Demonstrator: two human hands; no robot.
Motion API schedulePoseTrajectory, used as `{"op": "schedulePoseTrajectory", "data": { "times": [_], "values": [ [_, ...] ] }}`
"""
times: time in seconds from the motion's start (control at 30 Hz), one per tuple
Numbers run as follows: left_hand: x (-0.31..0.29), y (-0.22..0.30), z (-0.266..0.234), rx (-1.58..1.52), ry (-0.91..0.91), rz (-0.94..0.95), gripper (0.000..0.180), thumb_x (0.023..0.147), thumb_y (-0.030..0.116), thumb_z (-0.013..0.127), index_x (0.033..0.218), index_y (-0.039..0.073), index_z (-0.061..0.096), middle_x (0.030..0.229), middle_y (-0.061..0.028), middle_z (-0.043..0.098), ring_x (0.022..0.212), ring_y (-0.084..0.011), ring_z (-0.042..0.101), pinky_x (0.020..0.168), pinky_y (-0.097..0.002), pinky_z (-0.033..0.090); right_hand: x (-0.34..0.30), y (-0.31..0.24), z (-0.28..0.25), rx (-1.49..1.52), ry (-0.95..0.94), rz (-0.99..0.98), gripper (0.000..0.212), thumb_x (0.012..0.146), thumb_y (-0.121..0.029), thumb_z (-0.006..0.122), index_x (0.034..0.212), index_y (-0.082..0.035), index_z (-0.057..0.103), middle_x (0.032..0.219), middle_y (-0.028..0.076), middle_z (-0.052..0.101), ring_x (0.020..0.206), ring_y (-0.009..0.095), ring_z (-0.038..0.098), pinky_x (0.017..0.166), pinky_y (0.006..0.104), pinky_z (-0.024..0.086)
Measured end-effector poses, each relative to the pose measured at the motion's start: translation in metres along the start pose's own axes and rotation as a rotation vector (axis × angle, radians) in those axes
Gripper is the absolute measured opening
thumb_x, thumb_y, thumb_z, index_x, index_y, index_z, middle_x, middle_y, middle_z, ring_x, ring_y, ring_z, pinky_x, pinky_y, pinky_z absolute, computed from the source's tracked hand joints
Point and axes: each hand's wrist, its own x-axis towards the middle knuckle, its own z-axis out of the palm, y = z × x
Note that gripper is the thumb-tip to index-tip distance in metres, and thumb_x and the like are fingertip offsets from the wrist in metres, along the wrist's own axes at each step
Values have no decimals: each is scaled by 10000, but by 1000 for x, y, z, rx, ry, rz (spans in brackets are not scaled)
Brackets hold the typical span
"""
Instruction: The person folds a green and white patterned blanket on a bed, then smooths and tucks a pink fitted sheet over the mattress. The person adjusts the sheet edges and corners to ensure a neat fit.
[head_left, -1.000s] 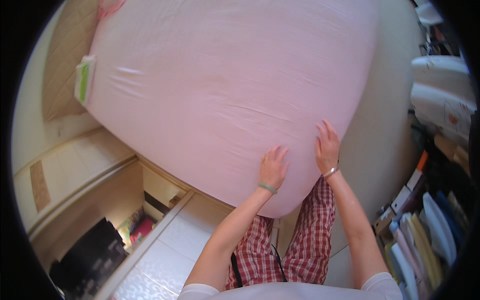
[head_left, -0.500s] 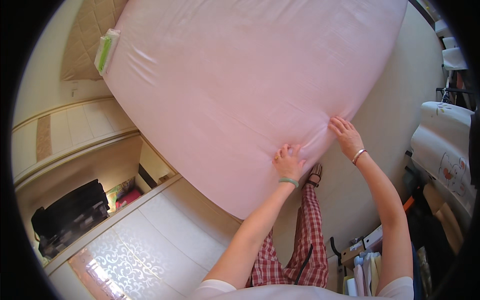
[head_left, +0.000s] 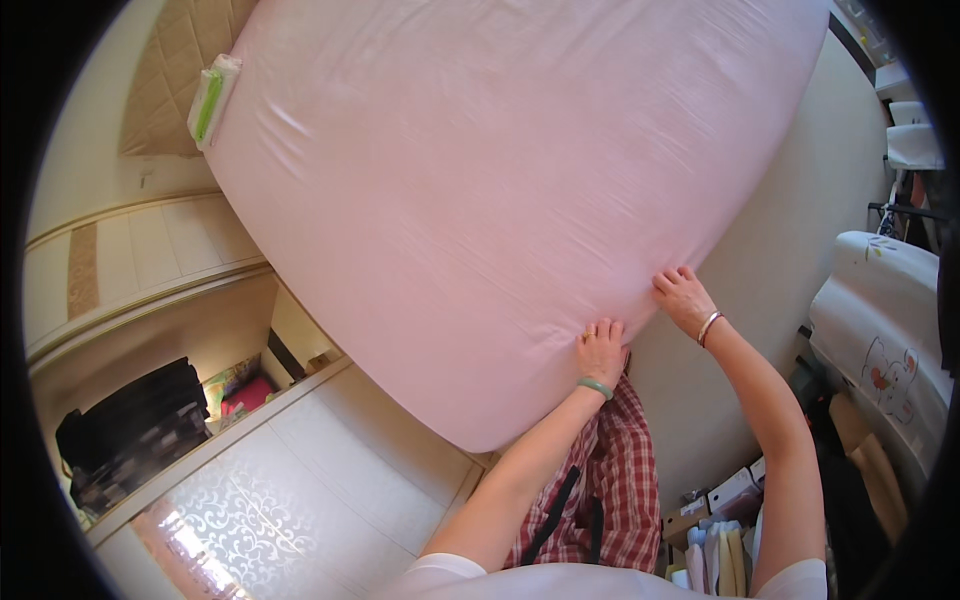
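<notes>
A pale pink bed sheet [head_left: 480, 180] is stretched over a large mattress and covers its top and rounded corners. At the near right edge my left hand [head_left: 600, 350], with a green bangle and a ring, has its fingers curled into the sheet. Farther along that edge, to the right, my right hand [head_left: 685, 300] wears a silver bracelet. Its bent fingers also grip the sheet over the mattress edge. Both thumbs are mostly hidden. Fine diagonal creases run across the cloth near the two hands.
A white-and-green package [head_left: 212, 100] lies at the far left edge by a quilted beige headboard [head_left: 175, 80]. Left stands a cabinet with a patterned white panel [head_left: 240, 510] and an opening holding a black bag [head_left: 135, 420]. White covered things [head_left: 880, 330] and folders [head_left: 735, 490] line the right side.
Both hands have shifted nearer to me, the left also rightward. The bunched folds between them have flattened into long diagonal creases. My foot, visible before, is now hidden.
</notes>
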Motion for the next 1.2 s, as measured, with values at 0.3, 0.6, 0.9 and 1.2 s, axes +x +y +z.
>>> {"op": "schedulePoseTrajectory", "data": {
  "times": [0.3, 0.6, 0.9, 1.2],
  "values": [
    [10, -1, -7, -406, -142, -52, 209, 724, 174, 741, 809, 105, 563, 822, -74, 574, 861, -292, 563, 736, -410, 454, 2, 14, -12, 126, -204, -180, 89, 740, -110, 594, 818, -76, 570, 823, 76, 567, 863, 235, 563, 786, 345, 465],
    [1, 19, 8, -306, -124, -15, 295, 768, 216, 714, 1029, 119, 617, 958, -95, 587, 894, -296, 558, 823, -420, 457, -14, 14, 31, 172, -181, -143, 103, 796, -173, 567, 852, -89, 586, 881, 79, 605, 894, 250, 598, 817, 365, 478],
    [16, -4, -32, -427, 101, -217, 239, 878, 126, 605, 1108, 72, 639, 1063, -160, 603, 966, -336, 568, 828, -419, 471, 86, 12, -64, 424, 11, -85, 337, 808, -269, 608, 1122, -149, 619, 1292, 103, 494, 1267, 269, 404, 985, 428, 374],
    [78, 119, 10, -92, 12, -342, 624, 877, 406, 610, 1446, 284, 383, 1566, -196, 59, 1433, -437, 36, 1039, -716, 102, 65, 204, -32, 76, 174, 323, 787, 776, -591, 604, 1455, -293, 339, 1574, -8, 176, 1455, 284, 97, 1112, 634, 34]
  ]
}}
